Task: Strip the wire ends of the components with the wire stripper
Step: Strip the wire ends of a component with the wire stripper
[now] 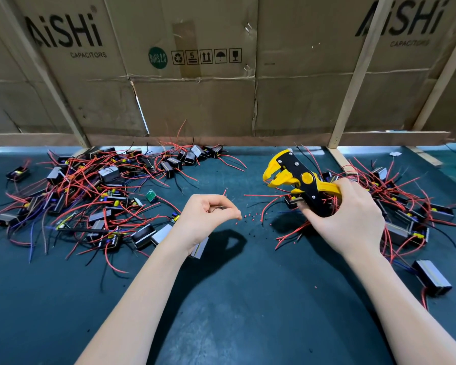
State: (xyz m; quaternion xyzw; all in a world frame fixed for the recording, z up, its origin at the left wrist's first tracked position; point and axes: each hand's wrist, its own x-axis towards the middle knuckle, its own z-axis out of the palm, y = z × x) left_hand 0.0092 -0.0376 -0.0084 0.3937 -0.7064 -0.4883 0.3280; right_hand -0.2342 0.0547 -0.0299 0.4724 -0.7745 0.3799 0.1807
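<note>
The right hand (349,214) gripped the stripper (298,180), its jaws parted above the fingers. The left hand (208,214) pinched a thin wire (224,192), fingers curled. Components (90,191) lay heaped left of those fingers on the green mat (234,299). Cardboard (195,101) walled the back.

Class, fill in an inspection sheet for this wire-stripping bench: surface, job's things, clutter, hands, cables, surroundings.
Surface: dark green mat, bare at the middle.
Job's things: yellow-and-black wire stripper; left pile of components; right pile of components.
Clutter: insulation bits strewn between the hands.
Hands: left hand pinches a red wire; right hand grips the stripper's handles.
Cables: red, black and blue leads tangled through both piles.
Surroundings: cardboard boxes marked AiSHi Capacitors behind wooden slats.
</note>
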